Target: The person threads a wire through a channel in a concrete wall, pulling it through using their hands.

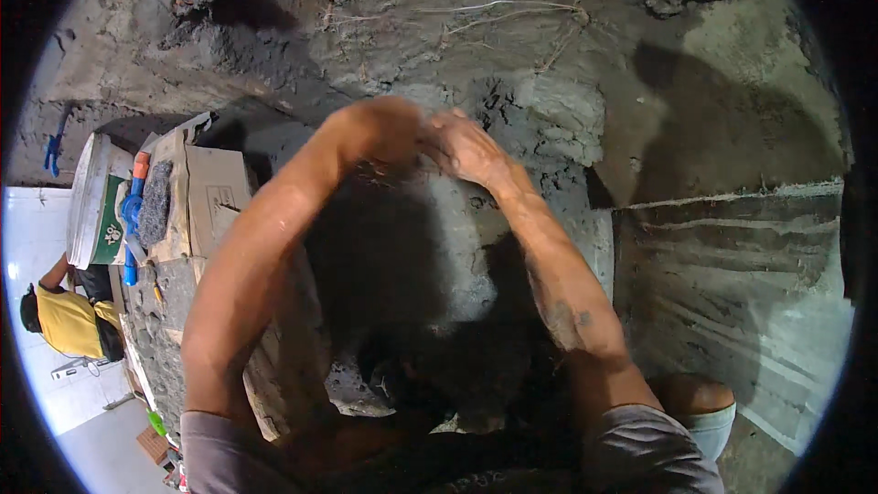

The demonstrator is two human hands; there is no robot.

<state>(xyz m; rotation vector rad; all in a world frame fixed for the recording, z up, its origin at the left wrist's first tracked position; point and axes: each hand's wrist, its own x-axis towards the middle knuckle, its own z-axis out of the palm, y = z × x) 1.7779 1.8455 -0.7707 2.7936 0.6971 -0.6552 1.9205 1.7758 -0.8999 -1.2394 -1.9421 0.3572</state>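
Own body: grey short sleeves at the lower edge of the frame, a bare knee and pale shorts at lower right. Both forearms rise from there and converge at centre, so the two hands can work one spot together.

Left hand (382, 128): centre of frame, slightly left; wrist bent over, fingers pressed toward the wall. Grip state: cannot tell, since the fingers are blurred and turned away, and nothing held is discernible.

Right hand (465, 148): touching or just beside the left hand, back of the hand facing the camera, smeared grey. Whether it clasps anything cannot be told either.

Worked spot: patch of wet grey cement plaster (540, 114) on the rough wall, directly behind and around the hands at centre. It looks thick and cracked, probably fresh, which would explain bare hands pressed flat to it.

Wall right: smoother grey rendered surface (732, 274) with pale streaks below a horizontal ledge line, middle right.

Wall top: thin pale string or root (494, 9) lying across the earth-coloured surface, upper centre.

Left side: open brown cardboard box (206, 192) and a white plastic bucket (91, 201), with blue-handled tools beside them, left of centre, near the arm but apart from it — within reach.

Far left: a person in a yellow shirt (66, 320) crouched on the white tiled floor (37, 220), well apart.
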